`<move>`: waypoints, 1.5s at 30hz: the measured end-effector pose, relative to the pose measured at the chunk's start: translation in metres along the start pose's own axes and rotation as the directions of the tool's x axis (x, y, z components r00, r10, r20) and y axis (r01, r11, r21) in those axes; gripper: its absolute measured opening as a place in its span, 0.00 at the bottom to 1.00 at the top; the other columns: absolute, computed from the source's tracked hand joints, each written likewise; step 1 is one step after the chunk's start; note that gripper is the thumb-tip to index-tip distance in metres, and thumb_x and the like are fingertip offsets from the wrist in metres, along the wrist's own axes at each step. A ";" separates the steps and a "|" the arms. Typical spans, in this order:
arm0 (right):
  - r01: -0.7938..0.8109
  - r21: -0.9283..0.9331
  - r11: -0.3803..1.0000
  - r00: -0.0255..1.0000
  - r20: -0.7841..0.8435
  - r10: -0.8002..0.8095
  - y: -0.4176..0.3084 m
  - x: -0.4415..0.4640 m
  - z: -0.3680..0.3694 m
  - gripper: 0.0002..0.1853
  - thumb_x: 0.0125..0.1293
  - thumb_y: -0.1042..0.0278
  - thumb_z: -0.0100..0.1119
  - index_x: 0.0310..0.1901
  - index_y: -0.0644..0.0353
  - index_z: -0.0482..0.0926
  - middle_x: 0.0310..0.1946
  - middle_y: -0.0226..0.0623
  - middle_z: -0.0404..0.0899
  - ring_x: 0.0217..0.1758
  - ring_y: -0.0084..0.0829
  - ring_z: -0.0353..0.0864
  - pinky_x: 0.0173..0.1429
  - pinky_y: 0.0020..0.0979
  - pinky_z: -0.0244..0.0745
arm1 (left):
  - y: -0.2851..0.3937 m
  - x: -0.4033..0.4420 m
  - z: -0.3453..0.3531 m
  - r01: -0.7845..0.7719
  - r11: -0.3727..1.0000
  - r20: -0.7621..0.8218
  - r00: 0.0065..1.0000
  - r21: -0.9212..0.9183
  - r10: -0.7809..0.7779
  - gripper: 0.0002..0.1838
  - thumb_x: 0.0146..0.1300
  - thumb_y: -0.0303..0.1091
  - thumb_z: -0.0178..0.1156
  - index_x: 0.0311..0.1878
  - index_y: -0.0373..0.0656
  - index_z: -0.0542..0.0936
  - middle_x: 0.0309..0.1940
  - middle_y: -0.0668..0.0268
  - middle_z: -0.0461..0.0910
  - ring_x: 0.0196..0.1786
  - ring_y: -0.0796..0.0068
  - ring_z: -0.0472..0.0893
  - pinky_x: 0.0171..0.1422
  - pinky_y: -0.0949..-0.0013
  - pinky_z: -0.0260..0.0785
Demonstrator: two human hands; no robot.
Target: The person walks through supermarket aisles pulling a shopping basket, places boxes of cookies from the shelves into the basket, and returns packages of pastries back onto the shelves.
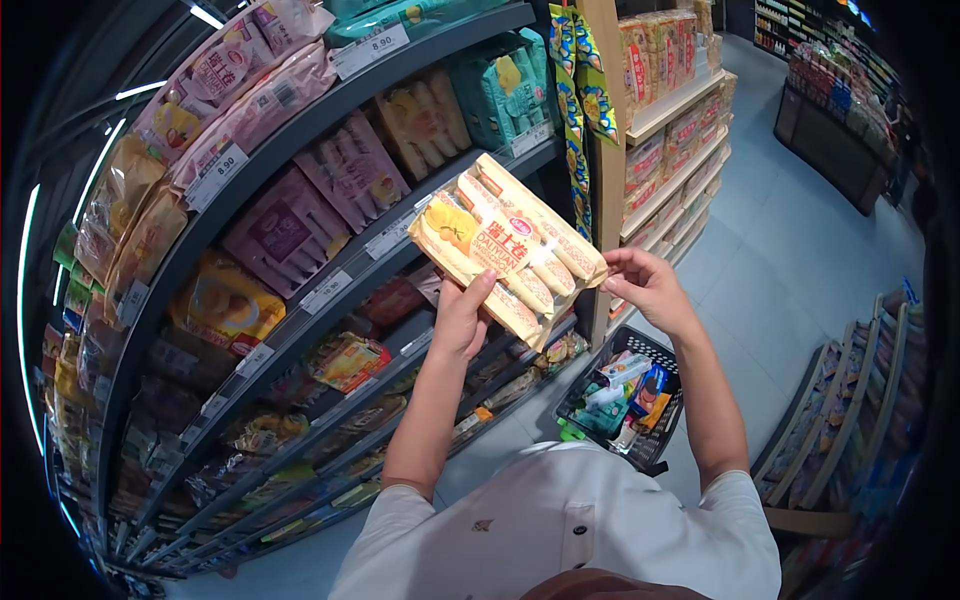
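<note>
A yellow packet of Swiss rolls (510, 245) is held up in front of the shelf, tilted, its printed front facing me. Through its clear window several wrapped rolls show. My left hand (465, 315) grips the lower left edge, thumb on the front and fingers behind. At the right corner my right hand (645, 288) pinches the packet's end between thumb and fingers. Just behind the packet runs the shelf edge with price tags (397, 232). Similar purple packets (350, 170) and a tan packet (425, 118) stand on that shelf.
A black shopping basket (668, 440) with several packaged goods stands on the floor below my right arm. Tall shelving (250, 340) fills the left side. Hanging snack strips (578, 120) and a wooden-sided shelf (660, 125) stand ahead. Another rack (840, 410) is at the right.
</note>
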State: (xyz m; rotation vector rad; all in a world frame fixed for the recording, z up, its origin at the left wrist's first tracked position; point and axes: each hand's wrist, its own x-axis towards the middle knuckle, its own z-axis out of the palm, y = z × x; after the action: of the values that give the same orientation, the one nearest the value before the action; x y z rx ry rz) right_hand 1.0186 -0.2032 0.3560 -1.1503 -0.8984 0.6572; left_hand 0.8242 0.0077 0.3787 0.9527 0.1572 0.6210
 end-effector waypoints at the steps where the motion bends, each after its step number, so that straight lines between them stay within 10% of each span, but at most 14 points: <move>1: 0.001 -0.002 1.000 1.000 0.003 -0.001 0.001 0.002 0.001 0.16 0.67 0.74 0.65 0.55 0.65 0.77 0.47 0.32 0.82 0.47 0.20 0.81 0.56 0.24 0.77 | 0.006 0.002 -0.001 -0.054 0.994 0.010 0.999 0.095 0.054 0.30 0.67 0.27 0.63 0.69 0.37 0.63 0.64 0.58 0.73 0.64 0.68 0.75 0.70 0.62 0.67; 8: -0.028 -0.005 1.000 0.998 -0.052 0.027 0.027 0.002 0.008 0.18 0.68 0.73 0.63 0.58 0.66 0.75 0.47 0.33 0.82 0.50 0.19 0.80 0.56 0.24 0.75 | 0.075 0.025 -0.012 -0.310 0.721 0.105 0.943 0.620 0.315 0.33 0.57 0.23 0.72 0.64 0.34 0.67 0.56 0.59 0.78 0.53 0.71 0.82 0.57 0.68 0.76; 19: -0.267 -0.014 0.964 0.964 -0.012 0.267 0.111 -0.040 0.037 0.17 0.69 0.67 0.65 0.54 0.68 0.77 0.42 0.29 0.81 0.43 0.16 0.79 0.49 0.21 0.76 | 0.152 0.091 -0.019 -0.541 0.213 0.439 0.812 0.814 0.385 0.29 0.56 0.18 0.70 0.62 0.36 0.74 0.57 0.65 0.76 0.58 0.73 0.77 0.63 0.72 0.69; 33: -0.245 -0.047 0.968 0.968 0.045 0.247 0.089 -0.014 0.044 0.16 0.70 0.68 0.63 0.54 0.68 0.77 0.41 0.31 0.82 0.42 0.17 0.79 0.50 0.22 0.77 | 0.133 0.169 -0.066 -0.401 0.414 0.290 0.907 0.817 0.307 0.28 0.57 0.23 0.71 0.60 0.34 0.73 0.56 0.63 0.80 0.57 0.74 0.77 0.64 0.70 0.69; 45: 0.293 -0.480 0.827 0.946 0.017 -0.325 -0.026 0.200 0.091 0.33 0.66 0.62 0.65 0.69 0.63 0.67 0.65 0.45 0.72 0.62 0.36 0.77 0.60 0.34 0.75 | 0.126 0.199 -0.074 -0.005 0.642 -0.028 0.999 0.767 0.042 0.22 0.63 0.33 0.69 0.53 0.25 0.80 0.48 0.56 0.84 0.49 0.71 0.82 0.58 0.69 0.70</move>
State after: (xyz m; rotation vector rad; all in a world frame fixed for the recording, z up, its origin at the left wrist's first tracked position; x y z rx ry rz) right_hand 1.0406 -0.0015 0.4452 -1.4099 -1.2007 0.1235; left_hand 0.9043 0.2255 0.4644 1.7828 0.4792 0.6004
